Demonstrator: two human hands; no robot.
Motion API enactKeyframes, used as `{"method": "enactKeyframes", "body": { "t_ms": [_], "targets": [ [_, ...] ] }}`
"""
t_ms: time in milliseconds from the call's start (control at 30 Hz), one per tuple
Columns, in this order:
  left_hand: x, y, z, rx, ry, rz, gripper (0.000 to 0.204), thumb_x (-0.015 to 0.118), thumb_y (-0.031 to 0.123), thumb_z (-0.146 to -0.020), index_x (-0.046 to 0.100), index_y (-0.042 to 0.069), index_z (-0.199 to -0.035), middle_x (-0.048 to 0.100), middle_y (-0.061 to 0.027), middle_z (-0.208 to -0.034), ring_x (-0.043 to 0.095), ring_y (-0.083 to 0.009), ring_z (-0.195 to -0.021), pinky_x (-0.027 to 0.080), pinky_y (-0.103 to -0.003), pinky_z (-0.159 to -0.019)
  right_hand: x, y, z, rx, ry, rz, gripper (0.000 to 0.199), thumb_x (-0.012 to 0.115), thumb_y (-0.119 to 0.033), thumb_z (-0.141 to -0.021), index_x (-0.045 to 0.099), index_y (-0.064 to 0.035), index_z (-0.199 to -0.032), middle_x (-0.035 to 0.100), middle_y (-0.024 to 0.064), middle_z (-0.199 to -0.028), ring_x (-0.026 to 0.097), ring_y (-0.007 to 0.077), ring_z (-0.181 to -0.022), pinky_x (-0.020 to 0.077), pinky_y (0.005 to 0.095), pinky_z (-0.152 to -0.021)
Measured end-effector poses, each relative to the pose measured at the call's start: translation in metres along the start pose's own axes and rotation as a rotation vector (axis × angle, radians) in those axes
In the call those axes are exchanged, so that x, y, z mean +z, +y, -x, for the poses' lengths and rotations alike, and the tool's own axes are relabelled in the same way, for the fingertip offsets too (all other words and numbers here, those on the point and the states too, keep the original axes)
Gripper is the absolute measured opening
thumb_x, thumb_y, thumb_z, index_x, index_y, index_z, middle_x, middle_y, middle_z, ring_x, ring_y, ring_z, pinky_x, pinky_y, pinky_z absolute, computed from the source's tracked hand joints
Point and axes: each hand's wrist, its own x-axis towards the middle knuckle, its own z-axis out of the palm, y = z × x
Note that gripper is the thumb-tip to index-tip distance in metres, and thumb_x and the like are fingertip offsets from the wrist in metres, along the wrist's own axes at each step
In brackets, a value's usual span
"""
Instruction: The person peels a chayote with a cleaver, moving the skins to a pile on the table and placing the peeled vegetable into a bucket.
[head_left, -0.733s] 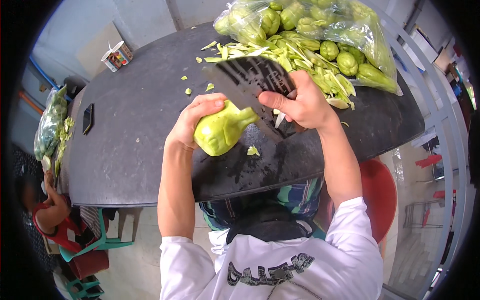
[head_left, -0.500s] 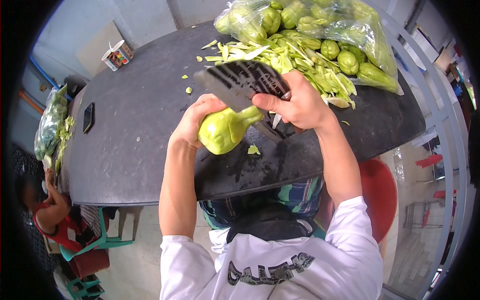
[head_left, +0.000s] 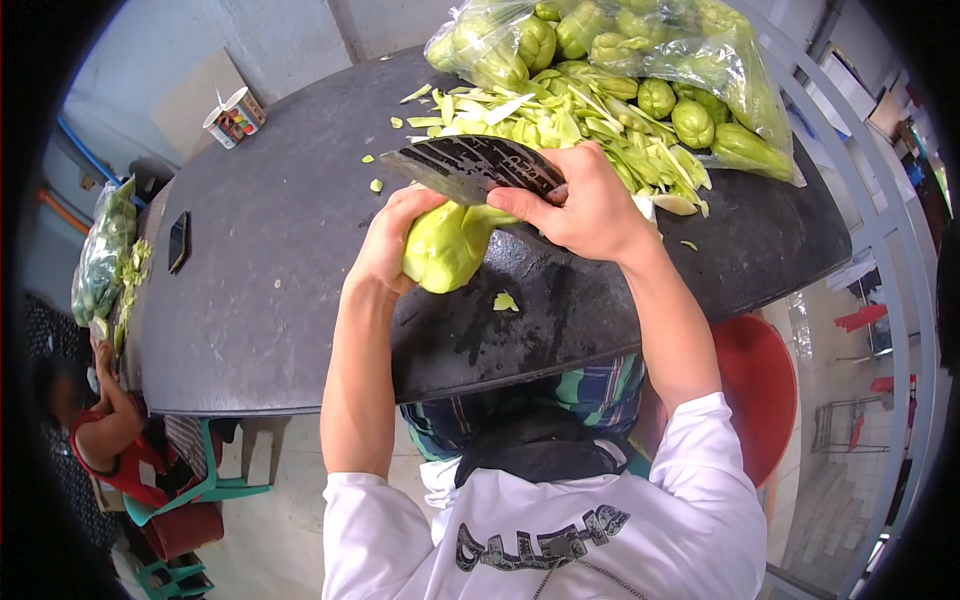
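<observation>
My left hand (head_left: pixel 392 240) is closed round a pale green chayote (head_left: pixel 440 255), held above the dark table. In my right hand (head_left: pixel 585 205) is a wide dark-bladed knife (head_left: pixel 470 165), its blade reaching left over the top of the chayote. A strip of green peel hangs from the chayote's right side below the blade, close to my right thumb. The knife's handle is hidden in my fingers. A heap of peelings (head_left: pixel 560 112) lies just beyond my hands. One small green scrap (head_left: pixel 506 302) rests on the wet tabletop beneath them.
Behind the peelings lies a clear plastic bag of chayotes (head_left: pixel 620 45). Two paper cups (head_left: pixel 235 117) and a phone (head_left: pixel 179 241) are on the left of the table (head_left: pixel 270 290). A red bin (head_left: pixel 755 400) stands at my right. Another person (head_left: pixel 115 430) sits far left beside bagged vegetables (head_left: pixel 103 260).
The knife blade has tilted flatter and swung down a little over the chayote. The chayote and both hands have shifted slightly.
</observation>
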Motion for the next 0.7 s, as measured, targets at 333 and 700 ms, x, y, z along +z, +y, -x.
{"method": "enactKeyframes", "body": {
  "t_ms": [333,700],
  "targets": [
    [0.022,-0.004,-0.007,0.189,0.104,-0.032,0.049,0.055,0.046,-0.094,0.059,0.006,-0.122,0.07,-0.0155,-0.099,0.072,-0.0307,-0.077,0.061,-0.044,-0.057,0.003,0.006,-0.005,-0.048,0.139,0.143,0.032,0.083,-0.024,-0.077,0.074,0.0002,-0.095,0.068,0.0089,-0.065,0.06,0.0113,-0.053,0.0504,0.0275,-0.053],
    [0.034,0.0,0.0,0.062,-0.065,0.269,0.057,0.05,0.052,-0.096,0.058,0.004,-0.126,0.069,-0.018,-0.099,0.07,-0.0332,-0.079,0.058,-0.043,-0.057,-0.005,0.011,-0.007,-0.002,0.154,-0.28,0.022,0.083,-0.011,-0.08,0.076,-0.0012,-0.098,0.075,-0.002,-0.084,0.06,0.0002,-0.068,0.049,0.019,-0.057]
  ]
}}
